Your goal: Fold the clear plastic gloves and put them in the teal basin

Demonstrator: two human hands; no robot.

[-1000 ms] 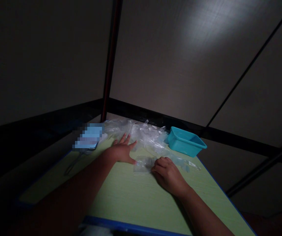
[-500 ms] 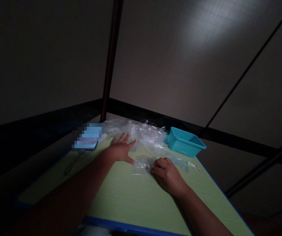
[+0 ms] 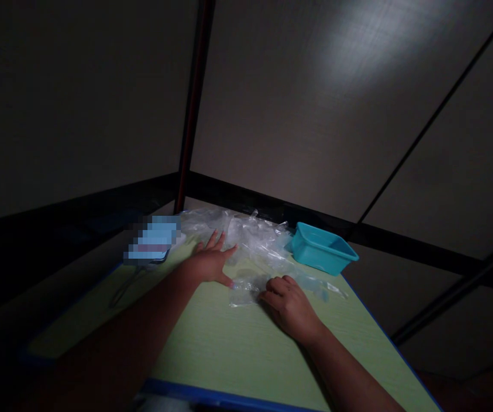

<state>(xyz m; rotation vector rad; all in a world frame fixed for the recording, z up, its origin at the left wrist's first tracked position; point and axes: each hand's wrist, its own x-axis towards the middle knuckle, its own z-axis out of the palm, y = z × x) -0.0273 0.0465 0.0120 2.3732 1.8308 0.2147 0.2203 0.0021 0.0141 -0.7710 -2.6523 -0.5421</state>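
A small clear plastic bag (image 3: 245,290) lies flat on the pale green table (image 3: 229,349), between my two hands. My left hand (image 3: 212,263) is spread on the tabletop, and its thumb tip touches the bag's left edge. At the bag's right side my right hand (image 3: 288,303) is closed, with fingers and thumb pinched on the plastic. Its fingertips are partly hidden. Just beyond both hands spreads a heap of crumpled clear plastic bags (image 3: 255,232).
A turquoise plastic basket (image 3: 321,252) stands at the table's right edge. On the left is a phone (image 3: 154,237) with a blurred screen and a strap (image 3: 126,286). Walls (image 3: 280,114) rise behind the table, which has a blue edge.
My right hand has shifted slightly left, and the bag under it looks a little more wrinkled. The left hand stays spread in nearly the same place.
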